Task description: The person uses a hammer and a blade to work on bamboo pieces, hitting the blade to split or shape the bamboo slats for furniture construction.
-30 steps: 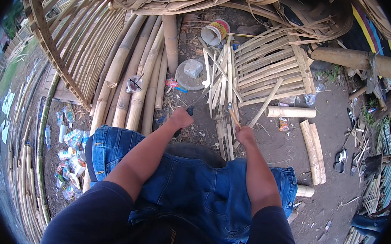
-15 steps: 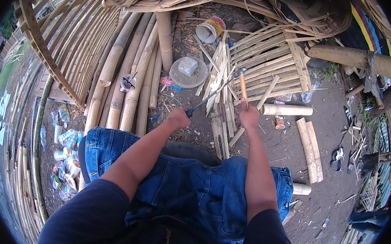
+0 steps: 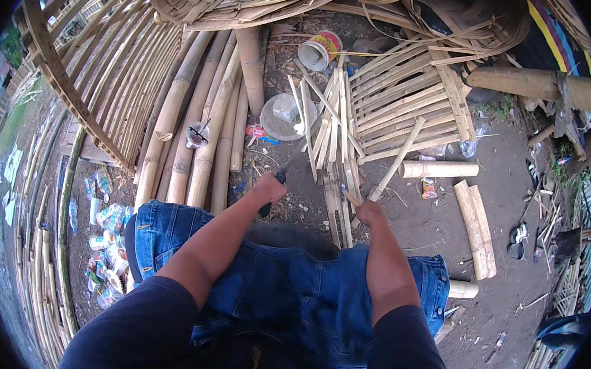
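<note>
My left hand [image 3: 269, 188] is closed round the black handle [image 3: 281, 176] of a tool with a long, thin metal blade or shaft, which is hard to make out against the dark ground. In my right hand [image 3: 369, 212] is a hammer with a wooden handle [image 3: 352, 199]; its head is lowered over the near ends of the split bamboo strips [image 3: 335, 205]. These strips lie in a loose pile in front of my knees. Beyond my right hand, a slatted bamboo panel [image 3: 406, 106] rests against the pile.
Long bamboo poles [image 3: 180, 144] lie at left, with a plastic cup [image 3: 197, 135] on them. A round slab [image 3: 279, 128] bears a pale stone [image 3: 286, 107]. Near it is a bucket [image 3: 318, 51]. Cut bamboo pieces [image 3: 439, 169] lie at right, litter [image 3: 106, 253] at left.
The hammer has come down toward me, its handle now nearly pointing at my left. My left hand's tool has tilted and looks shorter. The whole view has shifted slightly.
</note>
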Available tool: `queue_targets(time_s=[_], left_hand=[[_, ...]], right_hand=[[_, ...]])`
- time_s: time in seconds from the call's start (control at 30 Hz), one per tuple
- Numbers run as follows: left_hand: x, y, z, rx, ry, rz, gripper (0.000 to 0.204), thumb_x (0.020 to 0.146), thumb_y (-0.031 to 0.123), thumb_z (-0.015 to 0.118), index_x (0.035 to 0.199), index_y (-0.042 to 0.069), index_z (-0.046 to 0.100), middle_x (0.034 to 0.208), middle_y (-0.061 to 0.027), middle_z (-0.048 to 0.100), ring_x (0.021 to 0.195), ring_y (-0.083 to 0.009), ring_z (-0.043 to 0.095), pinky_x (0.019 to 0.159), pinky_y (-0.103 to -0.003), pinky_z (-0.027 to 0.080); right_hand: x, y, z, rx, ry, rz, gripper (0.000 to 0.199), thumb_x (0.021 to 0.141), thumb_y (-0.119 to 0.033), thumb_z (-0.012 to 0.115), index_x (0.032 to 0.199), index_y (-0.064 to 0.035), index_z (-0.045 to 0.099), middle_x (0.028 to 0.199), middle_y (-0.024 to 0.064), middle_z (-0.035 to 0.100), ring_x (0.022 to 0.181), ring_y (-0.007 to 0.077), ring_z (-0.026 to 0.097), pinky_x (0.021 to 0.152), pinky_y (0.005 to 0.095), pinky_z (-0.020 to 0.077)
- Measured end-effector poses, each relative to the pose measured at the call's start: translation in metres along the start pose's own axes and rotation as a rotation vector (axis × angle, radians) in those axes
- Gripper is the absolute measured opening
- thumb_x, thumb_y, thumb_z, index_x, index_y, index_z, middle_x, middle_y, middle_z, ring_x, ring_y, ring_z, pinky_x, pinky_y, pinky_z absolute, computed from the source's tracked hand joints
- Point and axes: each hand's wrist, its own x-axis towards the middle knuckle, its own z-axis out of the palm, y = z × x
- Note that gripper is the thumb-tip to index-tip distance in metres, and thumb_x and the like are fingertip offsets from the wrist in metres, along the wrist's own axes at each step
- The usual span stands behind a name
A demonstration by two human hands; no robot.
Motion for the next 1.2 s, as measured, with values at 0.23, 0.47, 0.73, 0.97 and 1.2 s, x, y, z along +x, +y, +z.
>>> queue_targets(time_s=[0.23,0.47,0.73,0.97,1.2], left_hand=[[0.011,-0.012,-0.024,0.265,0.019,-0.043,0.024,0.072,0.012,0.052,0.079,-0.006,0.065,0.072,-0.0185,0.068,0.071,-0.027,0.069,0.072,-0.036,0.055],[0.027,0.016,-0.033,0.242,0.039,0.057,0.026,0.072,0.014,0.052,0.081,-0.007,0.064,0.069,-0.0194,0.067,0.071,-0.028,0.069,0.07,-0.038,0.054],[0.044,-0.028,-0.037,0.203,0.059,0.029,0.028,0.07,0.015,0.054,0.08,-0.008,0.064,0.081,-0.0243,0.067,0.08,-0.0336,0.068,0.075,-0.041,0.053],[0.042,-0.022,-0.037,0.39,0.036,0.155,0.032,0.069,0.015,0.055,0.089,-0.007,0.065,0.091,-0.0267,0.066,0.09,-0.0371,0.065,0.084,-0.042,0.052],[0.033,-0.01,-0.024,0.347,0.033,0.102,0.036,0.071,0.019,0.055,0.095,-0.006,0.065,0.101,-0.0278,0.063,0.1,-0.0361,0.063,0.089,-0.04,0.05]], right_hand=[[0.005,-0.035,-0.054,0.27,-0.206,0.291,0.045,0.089,-0.037,0.058,0.08,0.0061,0.066,0.07,0.0194,0.064,0.055,0.028,0.062,0.05,0.0397,0.0464],[-0.006,-0.076,-0.152,0.505,0.613,0.036,0.048,0.093,-0.037,0.053,0.077,0.008,0.06,0.062,0.0176,0.06,0.053,0.0292,0.058,0.05,0.0416,0.044],[-0.036,-0.144,-0.238,1.251,1.128,-0.69,0.039,0.099,-0.038,0.043,0.08,-0.0036,0.04,0.059,0.0,0.038,0.047,0.0103,0.037,0.045,0.0234,0.0327],[0.021,-0.104,-0.072,0.294,0.192,0.07,0.045,0.093,-0.037,0.046,0.091,0.0054,0.062,0.09,0.0297,0.063,0.089,0.0454,0.061,0.079,0.0512,0.0488],[0.014,-0.119,-0.102,0.53,0.357,0.168,0.048,0.094,-0.038,0.047,0.085,0.0065,0.064,0.08,0.0295,0.063,0.082,0.045,0.062,0.076,0.0508,0.0483]])
